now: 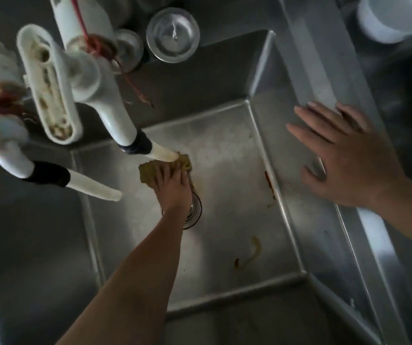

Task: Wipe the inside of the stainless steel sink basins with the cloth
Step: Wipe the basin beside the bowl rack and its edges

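Left hand (172,188) presses a crumpled yellow-brown cloth (150,171) flat-fingered onto the dull steel floor of the sink basin (227,175), just beyond the round drain (195,210). Right hand (344,155) hovers spread wide over the basin's right wall. White plastic spouts (115,115) hang above the cloth; brown smears (249,252) streak the floor between the arms.

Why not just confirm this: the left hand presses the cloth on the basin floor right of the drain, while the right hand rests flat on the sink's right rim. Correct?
One detail is wrong. In the head view the left hand presses the cloth on the basin floor beyond the drain, up by the faucet spout, not right of the drain. The right hand does lie flat on the sink's right rim.
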`<state>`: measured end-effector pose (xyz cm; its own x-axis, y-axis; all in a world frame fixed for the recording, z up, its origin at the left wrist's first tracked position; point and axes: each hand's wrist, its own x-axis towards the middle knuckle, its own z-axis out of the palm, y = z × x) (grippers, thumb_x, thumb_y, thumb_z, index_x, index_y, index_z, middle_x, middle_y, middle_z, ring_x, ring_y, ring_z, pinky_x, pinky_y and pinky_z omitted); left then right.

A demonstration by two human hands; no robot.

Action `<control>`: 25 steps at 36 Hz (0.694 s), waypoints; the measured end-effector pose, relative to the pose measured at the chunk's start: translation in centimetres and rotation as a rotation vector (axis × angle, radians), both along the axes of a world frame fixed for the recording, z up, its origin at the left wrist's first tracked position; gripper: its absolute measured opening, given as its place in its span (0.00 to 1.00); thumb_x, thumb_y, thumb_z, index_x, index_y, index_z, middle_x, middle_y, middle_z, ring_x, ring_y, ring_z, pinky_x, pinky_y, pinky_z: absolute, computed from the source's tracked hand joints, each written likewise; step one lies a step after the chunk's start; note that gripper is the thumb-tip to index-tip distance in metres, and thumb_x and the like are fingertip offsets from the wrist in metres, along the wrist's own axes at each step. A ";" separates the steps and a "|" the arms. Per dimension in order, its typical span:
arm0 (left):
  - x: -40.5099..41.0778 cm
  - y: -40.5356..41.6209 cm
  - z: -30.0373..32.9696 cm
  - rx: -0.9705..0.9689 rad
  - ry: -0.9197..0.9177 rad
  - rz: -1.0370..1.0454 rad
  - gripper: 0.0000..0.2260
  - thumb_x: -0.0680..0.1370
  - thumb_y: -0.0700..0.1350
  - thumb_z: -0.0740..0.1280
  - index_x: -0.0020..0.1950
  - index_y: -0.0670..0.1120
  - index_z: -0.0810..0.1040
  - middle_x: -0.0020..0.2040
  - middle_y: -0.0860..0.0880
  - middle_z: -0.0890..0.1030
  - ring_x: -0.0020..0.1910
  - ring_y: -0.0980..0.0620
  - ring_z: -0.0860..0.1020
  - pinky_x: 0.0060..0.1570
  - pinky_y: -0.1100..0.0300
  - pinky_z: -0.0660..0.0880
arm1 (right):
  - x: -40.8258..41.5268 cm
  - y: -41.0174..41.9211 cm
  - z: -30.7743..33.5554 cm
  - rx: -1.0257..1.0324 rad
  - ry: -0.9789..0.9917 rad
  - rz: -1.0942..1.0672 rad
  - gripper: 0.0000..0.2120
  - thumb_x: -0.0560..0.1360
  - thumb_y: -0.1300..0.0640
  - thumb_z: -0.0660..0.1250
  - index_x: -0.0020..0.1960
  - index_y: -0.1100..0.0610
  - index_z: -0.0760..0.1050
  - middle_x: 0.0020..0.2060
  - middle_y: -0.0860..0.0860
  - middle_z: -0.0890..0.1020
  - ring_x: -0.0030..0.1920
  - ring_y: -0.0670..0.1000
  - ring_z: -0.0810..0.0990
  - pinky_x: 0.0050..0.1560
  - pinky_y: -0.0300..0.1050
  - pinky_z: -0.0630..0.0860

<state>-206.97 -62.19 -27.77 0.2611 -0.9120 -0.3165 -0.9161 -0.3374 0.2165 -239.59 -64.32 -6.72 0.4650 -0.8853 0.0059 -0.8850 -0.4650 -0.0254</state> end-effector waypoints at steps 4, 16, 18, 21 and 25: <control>-2.8 2.1 0.0 0.033 0.010 -0.065 0.20 0.85 0.52 0.53 0.77 0.53 0.68 0.81 0.46 0.60 0.80 0.42 0.53 0.78 0.45 0.45 | 0.0 0.1 -0.4 -0.048 -0.046 0.012 0.30 0.71 0.48 0.61 0.70 0.60 0.74 0.77 0.56 0.67 0.77 0.57 0.65 0.76 0.61 0.58; -9.5 8.9 1.9 0.121 0.213 -0.108 0.18 0.85 0.52 0.56 0.74 0.52 0.73 0.79 0.49 0.63 0.80 0.45 0.55 0.79 0.48 0.52 | 0.1 -0.1 -0.4 -0.039 -0.049 -0.001 0.30 0.70 0.50 0.62 0.69 0.61 0.74 0.77 0.55 0.66 0.78 0.57 0.63 0.76 0.62 0.58; -9.9 8.9 2.8 0.085 0.228 -0.091 0.16 0.85 0.51 0.58 0.69 0.51 0.78 0.75 0.48 0.72 0.77 0.45 0.63 0.77 0.50 0.57 | 0.1 -0.1 -0.3 -0.028 -0.048 -0.005 0.30 0.70 0.50 0.62 0.70 0.61 0.74 0.77 0.55 0.66 0.78 0.57 0.63 0.76 0.63 0.58; -9.7 7.9 4.6 0.021 0.209 0.015 0.13 0.83 0.51 0.58 0.51 0.50 0.82 0.50 0.49 0.84 0.55 0.47 0.79 0.61 0.53 0.71 | 0.1 0.0 -0.3 -0.022 -0.050 -0.009 0.30 0.70 0.51 0.62 0.70 0.61 0.74 0.77 0.55 0.66 0.78 0.56 0.63 0.76 0.63 0.59; -8.8 5.0 6.4 -0.002 0.657 0.695 0.13 0.84 0.50 0.60 0.47 0.48 0.81 0.39 0.53 0.80 0.44 0.49 0.78 0.42 0.57 0.72 | 0.2 0.0 -0.2 -0.028 -0.057 -0.009 0.30 0.70 0.51 0.62 0.69 0.62 0.75 0.77 0.55 0.66 0.78 0.56 0.63 0.75 0.63 0.59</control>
